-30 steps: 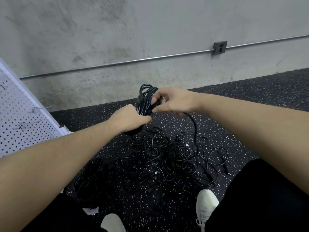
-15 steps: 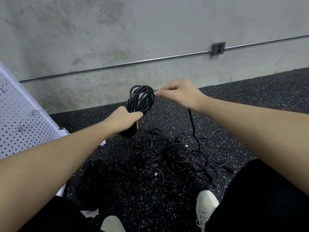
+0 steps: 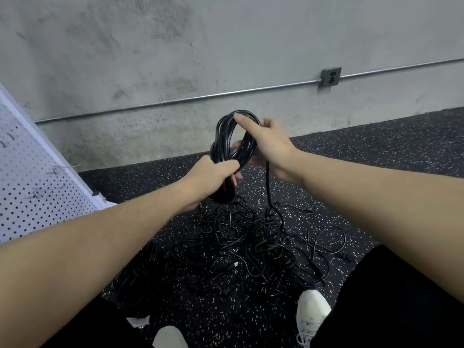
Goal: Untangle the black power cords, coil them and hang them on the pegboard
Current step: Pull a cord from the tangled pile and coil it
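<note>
Left grip: the left hand (image 3: 213, 175) is closed as a fist round the lower part of the coil (image 3: 232, 146), fingers wrapped fully over the bundled turns and no gap showing. Right grip: the right hand (image 3: 270, 146) lies against the upper right side of the same coil, index finger extended along the top of the loop, remaining fingers curled behind the strands; a single cord (image 3: 268, 187) drops from under this hand to the heap below.

Nearest the viewer, two white shoes (image 3: 311, 312) and dark trousers frame the speckled rubber floor (image 3: 376, 146). Just beyond the shoes lies the tangled pile (image 3: 251, 244) of black power cords, still loosely knotted, with plugs showing here and there; a second dark bundle (image 3: 140, 272) rests to its left.

Change: half a second ago the right hand was pinching the strand clear of the coil, off to its right; it has now come onto the loop and laid that strand against it. This reads as one more turn added, so coiling of this cord is in progress, with slack yet to draw from the pile.

Further left stands the white pegboard (image 3: 27, 197), its wire hooks (image 3: 56, 169) bare. Behind everything a concrete wall (image 3: 226, 46) carries a conduit and an outlet box (image 3: 331, 76).
</note>
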